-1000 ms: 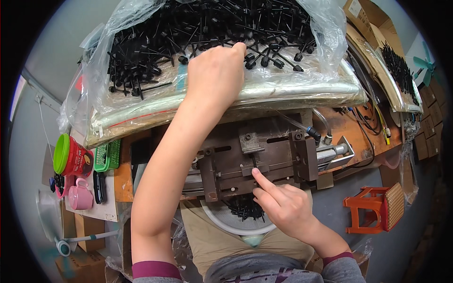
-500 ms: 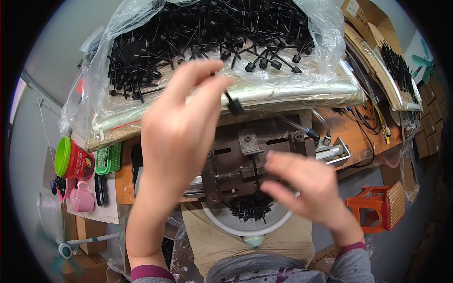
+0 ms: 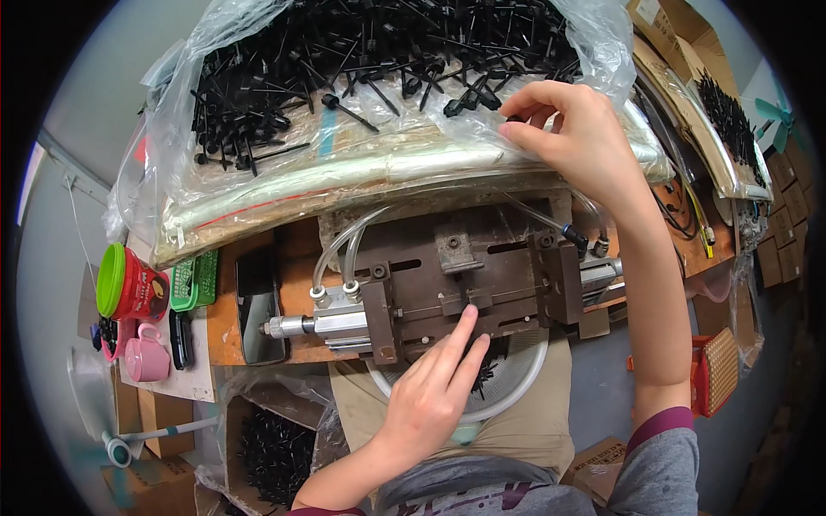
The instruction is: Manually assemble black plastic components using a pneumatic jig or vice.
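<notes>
My left hand [image 3: 426, 400] reaches over the front of a dark metal fixture [image 3: 422, 297], its index and middle fingers stretched out. Their tips touch the small block at the fixture's centre, where a black part is largely hidden. At the right end of the heap, my right hand [image 3: 585, 142] pinches a black thin-stemmed plastic part [image 3: 514, 119] between thumb and fingers; only a bit of it shows. The heap of black thin-stemmed parts [image 3: 344, 60] lies on clear plastic sheeting behind the fixture.
Air cylinders [image 3: 340, 327] with clear hoses flank the fixture. Below it, a white basket [image 3: 520, 391] rests in my lap with black parts inside. A dark phone-like tray [image 3: 258, 314], green basket [image 3: 196, 279] and pink mug [image 3: 146, 357] stand left; a red stool [image 3: 714, 370] stands right.
My left hand has come down from the heap to the fixture's centre; the black part it held is no longer visible in it. My right hand has gone from the fixture up to the heap.
</notes>
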### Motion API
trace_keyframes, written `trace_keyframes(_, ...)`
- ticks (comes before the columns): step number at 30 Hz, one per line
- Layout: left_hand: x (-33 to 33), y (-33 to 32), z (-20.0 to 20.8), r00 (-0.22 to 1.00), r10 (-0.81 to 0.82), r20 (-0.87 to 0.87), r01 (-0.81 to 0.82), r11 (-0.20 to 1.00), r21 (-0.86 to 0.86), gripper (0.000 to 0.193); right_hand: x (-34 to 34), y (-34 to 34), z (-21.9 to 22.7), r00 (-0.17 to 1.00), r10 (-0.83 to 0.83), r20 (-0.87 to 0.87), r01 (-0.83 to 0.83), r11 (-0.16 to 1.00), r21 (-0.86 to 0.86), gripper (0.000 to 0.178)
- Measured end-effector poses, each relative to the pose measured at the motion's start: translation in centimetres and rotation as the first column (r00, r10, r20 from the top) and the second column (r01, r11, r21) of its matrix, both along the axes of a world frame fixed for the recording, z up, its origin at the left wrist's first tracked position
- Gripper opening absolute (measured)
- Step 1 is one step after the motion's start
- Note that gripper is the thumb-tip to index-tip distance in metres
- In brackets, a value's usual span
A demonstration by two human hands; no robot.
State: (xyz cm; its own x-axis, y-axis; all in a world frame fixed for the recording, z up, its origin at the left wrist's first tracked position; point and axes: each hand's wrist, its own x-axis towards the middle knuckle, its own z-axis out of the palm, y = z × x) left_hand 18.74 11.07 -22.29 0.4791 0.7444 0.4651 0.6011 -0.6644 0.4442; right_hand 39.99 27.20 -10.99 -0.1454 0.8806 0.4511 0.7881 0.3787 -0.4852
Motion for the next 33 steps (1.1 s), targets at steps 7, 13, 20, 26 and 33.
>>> trace_keyframes(7, 0.2, 0.4, 0.6, 0.988, 0.092, -0.127, -0.085, 0.995, 0.058, 0.029, -0.1, -1.4, -0.5, 0.994, 0.111, 0.007, -0.112, 0.988, 0.11, 0.022)
trace_keyframes(13, 0.2, 0.4, 1.2, 0.982, 0.098, -0.163, -0.096, 0.995, 0.021, 0.029, -0.4, -6.0, 0.0, 0.944, 0.268, -0.193, -0.268, 0.963, 0.026, 0.026)
trace_keyframes(20, -0.2, 0.5, 2.8, 0.987, 0.039, -0.159, -0.053, 0.995, -0.086, 0.034, -1.5, -13.4, -3.9, 0.953, 0.221, -0.209, -0.199, 0.973, 0.118, 0.031)
trace_keyframes(26, -1.7, 4.5, 8.6, 0.974, 0.118, 0.192, -0.117, 0.993, -0.019, 0.031, -1.7, -17.1, -7.9, 0.939, 0.342, 0.031, -0.343, 0.939, 0.037, 0.032)
trace_keyframes(33, -0.2, 16.8, 9.4, 0.985, 0.142, 0.097, -0.171, 0.864, 0.474, 0.016, -3.9, -17.5, -9.4, 0.898, 0.293, 0.327, -0.31, 0.951, 0.0, 0.022)
